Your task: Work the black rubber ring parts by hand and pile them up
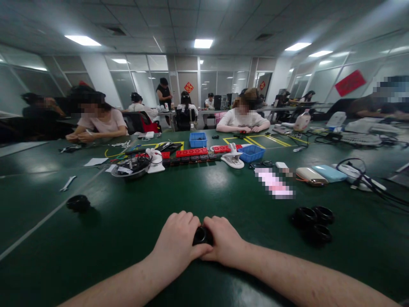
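Close to the table's near edge, a black ring-shaped part (202, 236) with a round opening on top sits between both hands. My left hand (179, 236) wraps its left side, thumb across the front. From the other side my right hand (225, 238) closes round it, its thumb meeting the left one. Most of the part is hidden by fingers. A similar black part (78, 204) stands alone to the left. Over on the right, several black ring-shaped parts (321, 234) are grouped together.
The green table (134, 238) holds a wrench (67, 183), a metal bowl of cables (132, 170), red and black power strips (191, 152), a white clip stand (232, 157) and blue bins (251, 153). Power banks (311, 175) and cables lie at right. Several people sit across the table and beyond.
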Motion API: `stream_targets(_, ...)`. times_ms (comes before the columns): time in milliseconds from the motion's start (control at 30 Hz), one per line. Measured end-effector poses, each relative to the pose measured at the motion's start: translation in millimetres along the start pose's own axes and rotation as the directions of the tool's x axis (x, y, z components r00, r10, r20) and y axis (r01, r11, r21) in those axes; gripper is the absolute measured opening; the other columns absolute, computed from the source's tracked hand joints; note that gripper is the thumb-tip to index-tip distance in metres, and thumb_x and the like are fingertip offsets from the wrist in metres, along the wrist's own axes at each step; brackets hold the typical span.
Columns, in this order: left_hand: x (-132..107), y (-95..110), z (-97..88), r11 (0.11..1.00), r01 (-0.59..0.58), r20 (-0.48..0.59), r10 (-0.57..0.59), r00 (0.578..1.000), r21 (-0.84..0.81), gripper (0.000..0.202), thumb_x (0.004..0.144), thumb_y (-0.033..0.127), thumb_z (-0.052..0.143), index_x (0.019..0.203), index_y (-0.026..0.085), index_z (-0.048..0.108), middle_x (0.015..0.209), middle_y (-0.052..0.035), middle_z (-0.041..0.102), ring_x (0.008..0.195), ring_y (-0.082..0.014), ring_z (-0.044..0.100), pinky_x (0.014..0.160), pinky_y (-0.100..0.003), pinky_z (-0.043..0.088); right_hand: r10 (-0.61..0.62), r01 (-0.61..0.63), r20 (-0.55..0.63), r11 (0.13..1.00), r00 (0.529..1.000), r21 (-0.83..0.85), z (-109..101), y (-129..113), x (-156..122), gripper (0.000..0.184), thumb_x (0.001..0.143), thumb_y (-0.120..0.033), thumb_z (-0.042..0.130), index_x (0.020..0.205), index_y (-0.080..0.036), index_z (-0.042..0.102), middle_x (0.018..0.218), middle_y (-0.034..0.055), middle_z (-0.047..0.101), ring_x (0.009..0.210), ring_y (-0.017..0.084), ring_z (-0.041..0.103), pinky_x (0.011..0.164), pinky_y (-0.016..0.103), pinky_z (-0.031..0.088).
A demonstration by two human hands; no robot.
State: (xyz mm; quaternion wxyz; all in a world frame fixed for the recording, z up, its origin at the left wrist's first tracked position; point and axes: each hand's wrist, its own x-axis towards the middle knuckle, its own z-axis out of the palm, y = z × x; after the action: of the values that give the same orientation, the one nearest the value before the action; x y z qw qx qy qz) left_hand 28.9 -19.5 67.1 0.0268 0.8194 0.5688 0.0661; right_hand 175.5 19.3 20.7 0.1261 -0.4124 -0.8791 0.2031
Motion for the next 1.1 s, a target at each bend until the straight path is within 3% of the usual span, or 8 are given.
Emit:
stream_targets(100, -0.2, -10.5, -6.7, 0.987, -0.061, 0.009, 0.063, 0.998, -0.150, 0.056, 0.064, 0.056, 0.068, 0.103, 0.017, 0.058, 0.096, -0.0073, 0.058, 0.089, -0.0267, 0.052, 0.081, -0.043, 0.041, -0.092, 0.090, 0.044, 0.995, 0.995, 0.048, -8.9, 7.5, -0.4, 0.055, 0.056, -0.049, 0.074, 0.098, -0.017, 0.057, 0.090, 0.0046, 0.061, 0.081, 0.021, 0.054, 0.073, 0.033, 0.039)
stream_targets(200, 0.5, -24.5, -19.1, 0.920, -0.196, 0.024, 0.217, 0.976, -0.338, 0.060, 0.072, 0.045, 0.066, 0.124, 0.026, 0.046, 0.115, -0.0059, 0.052, 0.104, -0.0247, 0.047, 0.090, -0.038, 0.039, -0.236, 0.218, 0.097, 0.962, 0.967, 0.166, -19.8, 16.7, 1.0, 0.059, 0.061, -0.042, 0.074, 0.112, -0.021, 0.053, 0.102, 0.0035, 0.059, 0.092, 0.020, 0.054, 0.079, 0.031, 0.039)
stream_targets(333, 4.4, -34.7, -32.4, 0.853, -0.327, 0.088, 0.393, 0.915, -0.406, 0.045, 0.078, 0.019, 0.062, 0.119, 0.036, 0.052, 0.113, -0.0001, 0.054, 0.107, -0.0207, 0.046, 0.092, -0.034, 0.038, -0.301, 0.263, 0.166, 0.940, 0.939, 0.217, -26.8, 22.5, 5.6, 0.051, 0.064, -0.029, 0.074, 0.111, -0.019, 0.056, 0.097, 0.0026, 0.059, 0.088, 0.018, 0.054, 0.077, 0.029, 0.039)
stream_targets(500, 8.2, -35.4, -32.1, 0.851, -0.380, 0.133, 0.451, 0.883, -0.362, 0.046, 0.081, 0.010, 0.058, 0.116, 0.038, 0.054, 0.109, 0.0010, 0.058, 0.103, -0.0187, 0.049, 0.088, -0.031, 0.039, -0.279, 0.240, 0.184, 0.949, 0.943, 0.204, -24.8, 21.7, 10.5, 0.032, 0.066, -0.028, 0.074, 0.092, -0.016, 0.061, 0.081, -0.0016, 0.059, 0.076, 0.013, 0.053, 0.069, 0.023, 0.038)
stream_targets(600, 8.1, -33.4, -28.4, 0.868, -0.347, 0.154, 0.420, 0.894, -0.354, 0.045, 0.081, 0.011, 0.058, 0.117, 0.037, 0.053, 0.101, 0.0007, 0.058, 0.096, -0.0176, 0.051, 0.082, -0.029, 0.040, -0.243, 0.208, 0.185, 0.959, 0.952, 0.193, -23.8, 19.8, 10.3, 0.033, 0.064, -0.030, 0.075, 0.089, -0.017, 0.059, 0.077, -0.0035, 0.058, 0.072, 0.012, 0.052, 0.065, 0.022, 0.037)
stream_targets(700, 6.1, -27.6, -23.1, 0.925, -0.258, 0.149, 0.307, 0.940, -0.280, 0.034, 0.079, 0.021, 0.064, 0.111, 0.033, 0.059, 0.091, 0.0002, 0.057, 0.088, -0.0193, 0.052, 0.077, -0.032, 0.040, -0.186, 0.159, 0.170, 0.974, 0.968, 0.158, -23.6, 16.4, 7.9, 0.036, 0.061, -0.035, 0.076, 0.085, -0.017, 0.056, 0.075, -0.0035, 0.057, 0.070, 0.012, 0.051, 0.063, 0.023, 0.035)
stream_targets(900, -1.5, -5.6, -6.7, 0.995, -0.043, 0.017, 0.045, 0.999, -0.089, 0.027, 0.070, 0.034, 0.071, 0.091, 0.018, 0.065, 0.082, -0.0035, 0.059, 0.080, -0.0234, 0.053, 0.074, -0.039, 0.039, -0.061, 0.054, 0.114, 0.997, 0.992, 0.064, -18.0, 5.5, 2.4, 0.039, 0.059, -0.042, 0.073, 0.083, -0.016, 0.054, 0.074, -0.0008, 0.056, 0.064, 0.013, 0.047, 0.056, 0.023, 0.031)
stream_targets(1100, -2.9, -2.5, 0.0, 0.999, -0.053, -0.105, 0.051, 0.993, -0.014, 0.029, 0.069, 0.040, 0.070, 0.080, 0.015, 0.062, 0.079, -0.0039, 0.060, 0.078, -0.0235, 0.053, 0.079, -0.043, 0.037, -0.030, 0.030, 0.065, 1.000, 0.997, 0.007, -12.1, 1.3, -0.8, 0.047, 0.059, -0.047, 0.071, 0.088, -0.015, 0.054, 0.079, 0.0034, 0.057, 0.070, 0.018, 0.049, 0.063, 0.029, 0.034)
